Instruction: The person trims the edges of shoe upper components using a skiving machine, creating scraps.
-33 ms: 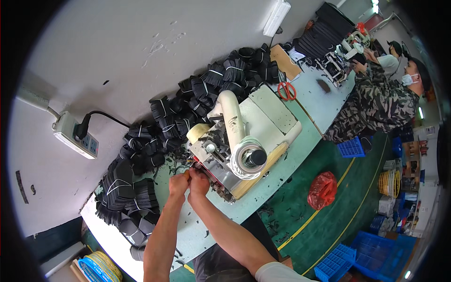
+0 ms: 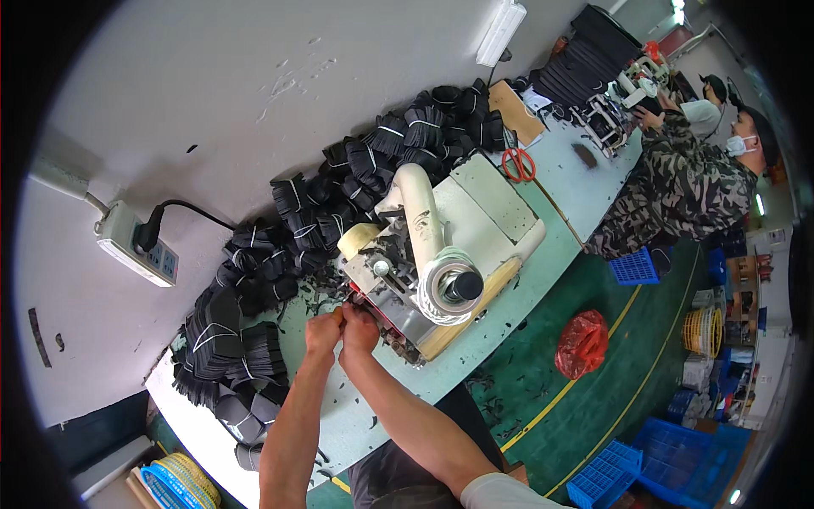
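Nothing has shifted since the earlier frame. Bundled black strips pile along the wall behind the cream sewing machine on the pale green table; red scissors lie beyond. Left hand and right hand, touching, pinch something small at the machine's front, fingers curled tight.

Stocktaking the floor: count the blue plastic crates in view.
3, maybe more hidden: one blue crate beside the seated co-worker, one at the bottom edge, one right of it; the dim far right is unclear.
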Demonstrator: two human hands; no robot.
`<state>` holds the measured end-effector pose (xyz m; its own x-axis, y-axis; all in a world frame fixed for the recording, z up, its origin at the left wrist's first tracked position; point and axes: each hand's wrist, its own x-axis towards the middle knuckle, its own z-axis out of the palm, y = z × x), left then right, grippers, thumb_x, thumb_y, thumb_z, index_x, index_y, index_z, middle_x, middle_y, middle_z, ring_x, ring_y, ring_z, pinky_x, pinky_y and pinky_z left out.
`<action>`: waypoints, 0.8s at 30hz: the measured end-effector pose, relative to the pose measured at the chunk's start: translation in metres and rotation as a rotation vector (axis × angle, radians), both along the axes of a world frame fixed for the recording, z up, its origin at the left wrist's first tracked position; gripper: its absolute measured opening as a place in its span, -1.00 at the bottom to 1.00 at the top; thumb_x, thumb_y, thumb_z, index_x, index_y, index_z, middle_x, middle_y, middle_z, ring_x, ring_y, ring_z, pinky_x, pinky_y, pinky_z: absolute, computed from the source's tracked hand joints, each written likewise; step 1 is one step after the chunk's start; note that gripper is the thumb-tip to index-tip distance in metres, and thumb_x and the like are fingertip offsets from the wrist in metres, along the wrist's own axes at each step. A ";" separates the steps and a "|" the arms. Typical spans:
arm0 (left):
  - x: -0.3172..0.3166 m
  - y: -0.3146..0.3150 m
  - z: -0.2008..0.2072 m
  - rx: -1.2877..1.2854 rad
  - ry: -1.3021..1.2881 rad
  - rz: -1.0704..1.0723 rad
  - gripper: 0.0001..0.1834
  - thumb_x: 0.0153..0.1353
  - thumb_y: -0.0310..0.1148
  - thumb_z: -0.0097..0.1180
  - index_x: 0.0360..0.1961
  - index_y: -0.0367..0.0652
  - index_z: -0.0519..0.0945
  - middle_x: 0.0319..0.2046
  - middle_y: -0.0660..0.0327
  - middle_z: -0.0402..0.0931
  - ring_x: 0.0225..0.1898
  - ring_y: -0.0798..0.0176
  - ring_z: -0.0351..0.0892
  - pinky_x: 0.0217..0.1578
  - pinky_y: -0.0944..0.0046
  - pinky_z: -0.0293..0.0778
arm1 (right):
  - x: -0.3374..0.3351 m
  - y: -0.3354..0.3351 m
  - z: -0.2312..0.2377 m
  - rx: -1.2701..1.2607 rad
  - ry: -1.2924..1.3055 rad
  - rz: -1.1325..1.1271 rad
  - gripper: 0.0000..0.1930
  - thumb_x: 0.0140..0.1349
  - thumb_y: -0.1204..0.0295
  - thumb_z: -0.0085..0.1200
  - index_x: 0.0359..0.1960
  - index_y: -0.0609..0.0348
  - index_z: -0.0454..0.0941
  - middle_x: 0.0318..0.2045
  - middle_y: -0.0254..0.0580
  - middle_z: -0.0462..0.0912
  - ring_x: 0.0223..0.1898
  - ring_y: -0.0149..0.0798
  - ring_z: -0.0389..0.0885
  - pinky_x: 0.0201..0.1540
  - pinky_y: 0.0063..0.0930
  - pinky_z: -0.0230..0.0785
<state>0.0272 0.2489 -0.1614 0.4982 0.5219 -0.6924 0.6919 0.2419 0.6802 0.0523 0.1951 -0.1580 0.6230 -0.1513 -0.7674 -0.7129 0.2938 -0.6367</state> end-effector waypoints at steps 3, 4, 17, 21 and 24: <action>0.004 -0.004 0.006 0.120 0.104 -0.095 -0.59 0.25 -0.19 0.11 -0.61 -0.31 0.60 -0.63 0.21 0.53 -0.58 0.35 0.41 -0.52 0.22 0.31 | -0.002 0.000 0.000 0.013 -0.019 -0.083 -0.73 0.20 0.41 0.23 -0.63 0.03 0.45 -0.64 -0.46 0.42 -0.62 -0.52 0.31 -0.57 -0.57 0.13; 0.001 -0.003 0.004 0.179 0.076 -0.125 -0.57 0.25 -0.18 0.10 -0.63 -0.30 0.59 -0.64 0.21 0.52 -0.59 0.35 0.40 -0.53 0.22 0.30 | -0.004 0.002 0.003 0.013 -0.015 -0.076 -0.73 0.20 0.41 0.23 -0.63 0.03 0.45 -0.64 -0.46 0.42 -0.62 -0.52 0.31 -0.57 -0.57 0.13; 0.001 -0.006 0.001 0.054 -0.009 0.024 -0.57 0.25 -0.16 0.08 -0.66 -0.24 0.58 -0.68 0.23 0.49 -0.64 0.34 0.35 -0.55 0.22 0.26 | -0.005 -0.006 -0.006 0.129 -0.036 -0.015 -0.72 0.22 0.41 0.21 -0.64 0.11 0.47 -0.63 -0.44 0.45 -0.61 -0.51 0.33 -0.59 -0.52 0.14; -0.001 -0.007 0.000 0.079 0.042 0.028 -0.56 0.24 -0.14 0.08 -0.66 -0.25 0.58 -0.68 0.21 0.50 -0.63 0.33 0.37 -0.54 0.22 0.28 | -0.005 -0.006 -0.003 0.174 -0.018 -0.036 -0.72 0.23 0.41 0.20 -0.64 0.09 0.47 -0.65 -0.46 0.42 -0.62 -0.53 0.31 -0.61 -0.54 0.11; -0.001 -0.007 -0.005 0.058 0.041 0.057 -0.57 0.23 -0.15 0.10 -0.66 -0.26 0.59 -0.68 0.19 0.50 -0.62 0.33 0.39 -0.53 0.23 0.29 | -0.003 -0.008 -0.004 0.198 -0.010 -0.028 -0.72 0.24 0.42 0.19 -0.64 0.07 0.46 -0.65 -0.47 0.41 -0.63 -0.54 0.31 -0.61 -0.56 0.10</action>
<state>0.0263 0.2417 -0.1664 0.4386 0.5882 -0.6794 0.7054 0.2430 0.6658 0.0491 0.1867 -0.1617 0.6282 -0.0152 -0.7779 -0.6967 0.4341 -0.5711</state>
